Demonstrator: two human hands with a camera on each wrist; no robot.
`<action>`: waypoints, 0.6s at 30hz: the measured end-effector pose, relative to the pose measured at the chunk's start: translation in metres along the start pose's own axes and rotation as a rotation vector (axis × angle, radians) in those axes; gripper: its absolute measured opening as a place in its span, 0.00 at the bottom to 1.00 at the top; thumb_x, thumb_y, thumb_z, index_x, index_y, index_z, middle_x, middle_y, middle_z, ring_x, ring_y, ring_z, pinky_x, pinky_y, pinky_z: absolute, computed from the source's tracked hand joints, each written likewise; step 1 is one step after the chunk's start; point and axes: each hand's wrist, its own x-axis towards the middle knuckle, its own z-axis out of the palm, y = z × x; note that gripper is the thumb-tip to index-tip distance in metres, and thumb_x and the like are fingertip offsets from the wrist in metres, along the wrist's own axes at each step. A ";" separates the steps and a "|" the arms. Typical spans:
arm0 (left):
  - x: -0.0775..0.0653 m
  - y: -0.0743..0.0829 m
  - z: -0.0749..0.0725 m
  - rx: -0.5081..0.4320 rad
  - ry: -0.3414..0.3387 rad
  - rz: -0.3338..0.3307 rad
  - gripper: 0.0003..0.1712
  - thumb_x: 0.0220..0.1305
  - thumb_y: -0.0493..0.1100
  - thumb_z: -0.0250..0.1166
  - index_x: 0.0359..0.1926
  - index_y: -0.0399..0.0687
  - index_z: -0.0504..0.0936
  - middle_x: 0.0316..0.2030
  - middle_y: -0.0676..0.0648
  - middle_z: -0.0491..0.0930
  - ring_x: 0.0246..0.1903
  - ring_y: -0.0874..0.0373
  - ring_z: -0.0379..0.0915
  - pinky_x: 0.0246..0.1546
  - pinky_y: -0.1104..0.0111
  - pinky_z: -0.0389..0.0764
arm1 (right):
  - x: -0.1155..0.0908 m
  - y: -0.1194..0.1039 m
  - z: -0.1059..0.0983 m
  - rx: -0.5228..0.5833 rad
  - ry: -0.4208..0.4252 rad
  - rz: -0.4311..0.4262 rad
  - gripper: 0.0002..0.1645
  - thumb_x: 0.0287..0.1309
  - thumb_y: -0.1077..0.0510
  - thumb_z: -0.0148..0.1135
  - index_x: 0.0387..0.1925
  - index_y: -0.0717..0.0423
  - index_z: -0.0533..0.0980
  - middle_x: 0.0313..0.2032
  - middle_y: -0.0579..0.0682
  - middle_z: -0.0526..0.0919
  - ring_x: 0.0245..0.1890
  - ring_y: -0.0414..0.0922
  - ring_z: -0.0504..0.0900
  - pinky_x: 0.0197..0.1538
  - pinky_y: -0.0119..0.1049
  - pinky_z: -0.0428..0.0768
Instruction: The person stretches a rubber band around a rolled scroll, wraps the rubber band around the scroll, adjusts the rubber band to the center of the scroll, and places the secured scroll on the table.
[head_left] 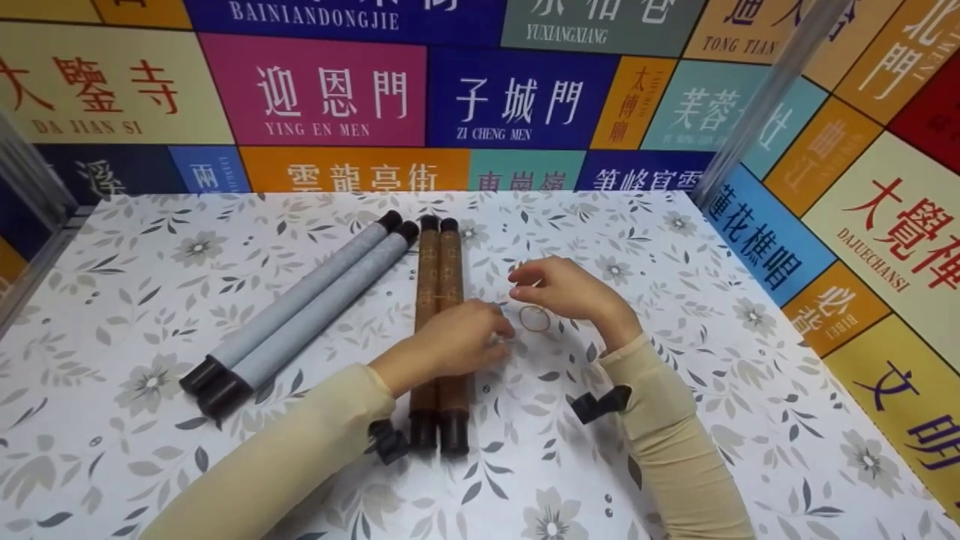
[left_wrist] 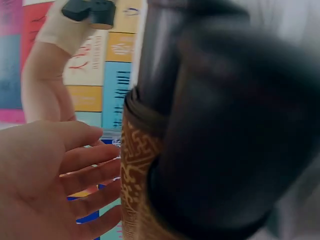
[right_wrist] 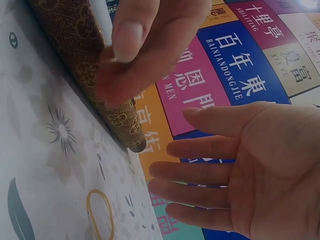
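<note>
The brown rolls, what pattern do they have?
Gold angular and curling lines on brown, showing best on the roll in the right wrist view.

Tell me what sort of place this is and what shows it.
Probably a small staged work booth: a floral-patterned tabletop, colourful panels printed with Chinese characters behind it and on the right, and pale posts at the corners.

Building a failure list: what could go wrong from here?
The thin, tan, rubber-looking loop lies flat near the right hand; it may get fumbled.
The two brown, patterned, cylindrical rolls lie side by side beneath the left hand; a bump could roll them apart.
At the far end they sit close to the two pale grey, dark-capped cylindrical rolls, so a shift could knock those.
</note>
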 end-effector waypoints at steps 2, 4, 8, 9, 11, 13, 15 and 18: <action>0.005 0.003 0.001 0.104 -0.051 0.028 0.13 0.62 0.46 0.59 0.44 0.50 0.84 0.45 0.48 0.81 0.44 0.50 0.77 0.47 0.59 0.78 | 0.001 0.000 0.001 -0.006 -0.002 0.010 0.23 0.61 0.50 0.58 0.53 0.59 0.76 0.50 0.57 0.83 0.53 0.51 0.80 0.57 0.48 0.77; 0.009 0.006 0.001 0.175 -0.109 0.038 0.14 0.63 0.47 0.57 0.47 0.50 0.82 0.51 0.48 0.79 0.47 0.49 0.75 0.48 0.57 0.78 | 0.001 0.000 0.001 -0.012 -0.001 0.016 0.23 0.61 0.51 0.58 0.53 0.59 0.77 0.50 0.57 0.83 0.53 0.52 0.80 0.57 0.48 0.77; 0.020 0.012 0.003 0.223 -0.222 0.011 0.21 0.63 0.47 0.57 0.57 0.52 0.77 0.62 0.49 0.71 0.55 0.46 0.70 0.52 0.55 0.77 | 0.000 0.002 -0.002 -0.026 0.005 0.021 0.22 0.58 0.53 0.60 0.52 0.61 0.77 0.49 0.59 0.83 0.52 0.53 0.80 0.56 0.48 0.77; 0.023 0.013 0.003 0.224 -0.242 0.007 0.22 0.62 0.46 0.58 0.58 0.52 0.76 0.63 0.50 0.71 0.56 0.46 0.70 0.53 0.55 0.77 | -0.001 0.003 -0.002 -0.031 0.008 0.028 0.22 0.57 0.55 0.60 0.51 0.62 0.77 0.48 0.59 0.83 0.51 0.53 0.80 0.55 0.48 0.77; 0.028 0.015 0.004 0.233 -0.267 -0.005 0.22 0.62 0.46 0.59 0.58 0.53 0.75 0.62 0.50 0.72 0.56 0.46 0.70 0.53 0.54 0.77 | -0.002 0.006 -0.004 -0.055 0.015 0.048 0.21 0.55 0.58 0.61 0.50 0.63 0.77 0.47 0.60 0.84 0.50 0.54 0.81 0.55 0.48 0.78; 0.033 0.016 0.005 0.242 -0.284 -0.027 0.19 0.60 0.45 0.60 0.54 0.52 0.78 0.57 0.49 0.76 0.53 0.47 0.72 0.52 0.55 0.77 | -0.003 0.009 -0.005 -0.080 0.021 0.077 0.21 0.52 0.60 0.61 0.49 0.63 0.78 0.46 0.60 0.84 0.49 0.54 0.81 0.55 0.48 0.77; 0.037 0.016 0.005 0.258 -0.300 -0.056 0.14 0.60 0.45 0.60 0.48 0.52 0.79 0.51 0.49 0.79 0.50 0.48 0.73 0.50 0.56 0.78 | -0.004 0.011 -0.006 -0.097 0.024 0.100 0.21 0.51 0.62 0.61 0.48 0.63 0.78 0.46 0.60 0.84 0.50 0.55 0.81 0.56 0.48 0.77; 0.042 0.016 0.005 0.290 -0.312 -0.080 0.10 0.59 0.44 0.60 0.42 0.51 0.80 0.46 0.49 0.81 0.46 0.49 0.74 0.48 0.57 0.78 | -0.004 0.014 -0.006 -0.107 0.030 0.107 0.21 0.50 0.63 0.60 0.48 0.63 0.77 0.46 0.61 0.84 0.50 0.55 0.80 0.58 0.49 0.75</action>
